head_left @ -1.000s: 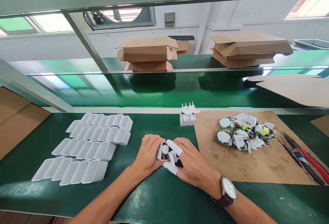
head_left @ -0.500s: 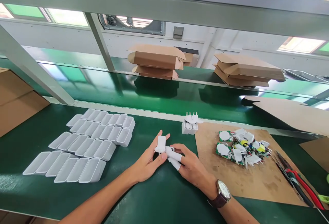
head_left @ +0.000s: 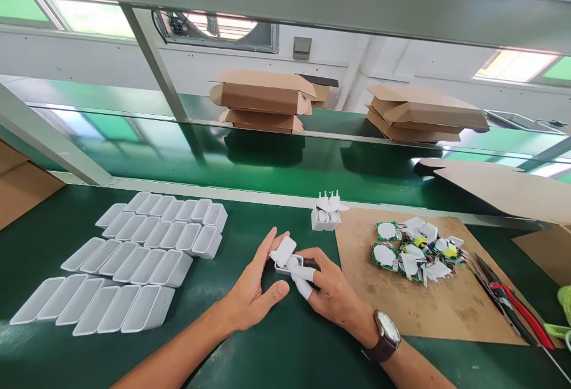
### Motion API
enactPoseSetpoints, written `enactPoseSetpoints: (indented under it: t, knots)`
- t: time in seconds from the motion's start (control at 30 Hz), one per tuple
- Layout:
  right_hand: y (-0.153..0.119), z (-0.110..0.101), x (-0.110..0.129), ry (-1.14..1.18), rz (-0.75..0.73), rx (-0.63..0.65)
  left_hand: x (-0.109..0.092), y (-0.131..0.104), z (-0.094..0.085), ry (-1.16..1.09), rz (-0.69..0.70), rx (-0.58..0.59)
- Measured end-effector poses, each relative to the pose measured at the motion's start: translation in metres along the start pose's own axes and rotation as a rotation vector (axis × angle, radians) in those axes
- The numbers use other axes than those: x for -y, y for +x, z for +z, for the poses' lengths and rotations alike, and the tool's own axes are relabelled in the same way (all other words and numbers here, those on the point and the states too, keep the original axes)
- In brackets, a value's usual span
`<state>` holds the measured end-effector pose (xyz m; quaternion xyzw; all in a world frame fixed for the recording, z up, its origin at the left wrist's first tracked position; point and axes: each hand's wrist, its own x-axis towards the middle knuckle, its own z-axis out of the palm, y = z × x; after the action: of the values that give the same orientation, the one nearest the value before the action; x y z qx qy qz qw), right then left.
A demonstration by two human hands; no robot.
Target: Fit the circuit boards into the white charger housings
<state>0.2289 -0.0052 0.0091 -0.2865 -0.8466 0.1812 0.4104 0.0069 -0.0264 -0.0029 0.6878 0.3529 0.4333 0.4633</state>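
Near the front middle of the bench, my right hand point(head_left: 332, 285) pinches a small white plastic charger case point(head_left: 282, 269) between fingers that wear white finger cots. A flat white plate point(head_left: 284, 251) sits tilted over the case's open top. My left hand point(head_left: 252, 294) is beside the case, fingers stretched and thumb apart; its fingertips reach behind the plate, and whether they touch it is hard to tell. Further back stand two white cases point(head_left: 325, 222) holding parts, with pronged plug plates point(head_left: 330, 201) on top.
Rows of open white cases point(head_left: 147, 258) cover the bench at left. On a brown board point(head_left: 357, 294) at right lie a pile of circuit boards and white parts point(head_left: 422, 252), and red-handled pliers point(head_left: 521, 308). Folded cartons point(head_left: 265, 100) stand on the back shelf.
My left thumb has come away from the white parts and the left hand has opened. The white plate has tilted, showing more of the case. The view has shifted slightly.
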Motion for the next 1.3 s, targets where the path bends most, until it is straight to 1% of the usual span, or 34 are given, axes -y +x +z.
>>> enactPoseSetpoints:
  t: [0.07,0.17,0.27,0.33,0.43,0.53,0.63,0.7,0.77,0.83,0.93,1.03,1.17,1.3]
  knots:
    - [-0.001,-0.002,0.001,0.001,-0.003,-0.011,0.001,0.0,0.0,0.038,0.054,-0.033]
    - [-0.001,-0.004,0.002,-0.012,0.003,0.042,0.001,0.002,0.001,0.129,0.119,-0.109]
    - [-0.002,-0.003,0.002,-0.064,0.033,0.078,0.0,0.003,0.005,0.221,0.111,-0.211]
    - [-0.003,-0.002,0.002,-0.098,0.054,0.075,0.0,0.004,0.007,0.248,0.111,-0.251]
    - [-0.004,-0.002,0.005,-0.151,0.041,0.117,-0.003,0.006,0.007,0.258,0.143,-0.25]
    - [-0.002,-0.005,0.008,-0.183,0.029,0.148,-0.007,0.009,0.007,0.321,0.138,-0.226]
    - [-0.001,-0.005,0.009,-0.17,0.076,0.153,-0.01,0.01,0.008,0.376,0.135,-0.245]
    - [-0.001,-0.004,0.007,-0.169,0.091,0.173,-0.011,0.009,0.008,0.376,0.159,-0.261]
    - [-0.001,-0.003,0.005,-0.164,0.069,0.19,-0.01,0.007,0.008,0.354,0.175,-0.26]
    - [-0.001,-0.002,0.002,-0.121,0.057,0.18,-0.008,0.006,0.007,0.322,0.179,-0.261]
    - [-0.002,-0.001,0.001,-0.028,0.109,0.131,-0.006,0.006,0.004,0.273,0.141,-0.268]
    - [-0.003,-0.001,0.001,-0.016,0.168,0.101,-0.005,0.007,0.001,0.251,0.092,-0.255]
    - [-0.003,-0.001,0.0,0.007,0.137,0.159,-0.004,0.007,0.001,0.255,0.055,-0.247]
    - [-0.001,-0.002,0.0,0.022,0.126,0.116,0.001,0.005,0.001,0.258,0.003,-0.274]
